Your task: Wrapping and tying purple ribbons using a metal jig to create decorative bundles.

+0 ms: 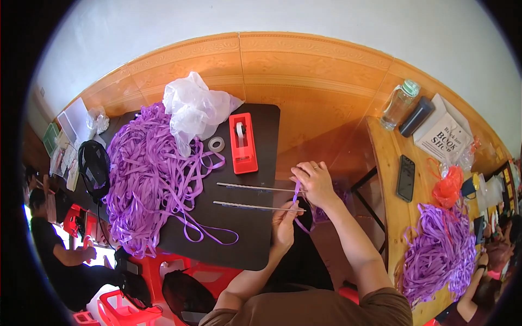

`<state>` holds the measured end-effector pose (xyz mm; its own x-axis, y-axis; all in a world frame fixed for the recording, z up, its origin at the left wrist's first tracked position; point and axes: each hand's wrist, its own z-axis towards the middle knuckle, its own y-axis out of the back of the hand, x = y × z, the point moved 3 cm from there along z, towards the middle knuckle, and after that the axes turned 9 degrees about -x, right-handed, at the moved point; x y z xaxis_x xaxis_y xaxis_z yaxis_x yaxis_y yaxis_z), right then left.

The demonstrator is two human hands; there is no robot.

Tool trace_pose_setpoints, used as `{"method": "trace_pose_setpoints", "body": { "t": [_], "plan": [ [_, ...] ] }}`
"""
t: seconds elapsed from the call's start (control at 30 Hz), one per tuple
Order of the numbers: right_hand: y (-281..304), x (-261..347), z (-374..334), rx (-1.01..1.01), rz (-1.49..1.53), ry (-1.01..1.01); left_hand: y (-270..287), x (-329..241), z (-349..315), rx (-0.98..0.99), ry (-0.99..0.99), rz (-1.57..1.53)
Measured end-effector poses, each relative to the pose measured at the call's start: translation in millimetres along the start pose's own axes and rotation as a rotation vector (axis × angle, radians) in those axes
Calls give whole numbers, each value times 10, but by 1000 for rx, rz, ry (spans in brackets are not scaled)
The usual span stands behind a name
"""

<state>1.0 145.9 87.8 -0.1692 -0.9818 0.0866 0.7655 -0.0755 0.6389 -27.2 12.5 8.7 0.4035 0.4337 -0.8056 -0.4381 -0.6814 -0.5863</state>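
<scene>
Two thin metal rods (255, 187) lie side by side on the black table (250, 250) and stick out past its right edge. A purple ribbon (296, 191) runs across their free ends. My right hand (316, 185) is beside the tip of the far rod, its fingers closed on the ribbon. At the tip of the near rod, my left hand (283, 224) pinches the ribbon from below. A loose part of the ribbon hangs under my hands. The exact finger contact is partly hidden.
A big heap of purple ribbon (144, 179), a white plastic bag (198, 108), a tape roll (216, 144) and a red tape dispenser (243, 144) lie on the black table. The wooden table (380, 163) at right holds a phone (405, 178), bottles and another ribbon pile (437, 255). People sit at both sides.
</scene>
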Motion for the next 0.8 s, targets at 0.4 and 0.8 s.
{"method": "trace_pose_setpoints", "body": {
  "t": [0.4,0.8],
  "plan": [
    [-433,51,-254,123,135,-126,-54,3,29,-90,-1,-111],
    [-24,720,-923,316,318,-286,294,-212,-850,-39,291,-21]
  ]
}}
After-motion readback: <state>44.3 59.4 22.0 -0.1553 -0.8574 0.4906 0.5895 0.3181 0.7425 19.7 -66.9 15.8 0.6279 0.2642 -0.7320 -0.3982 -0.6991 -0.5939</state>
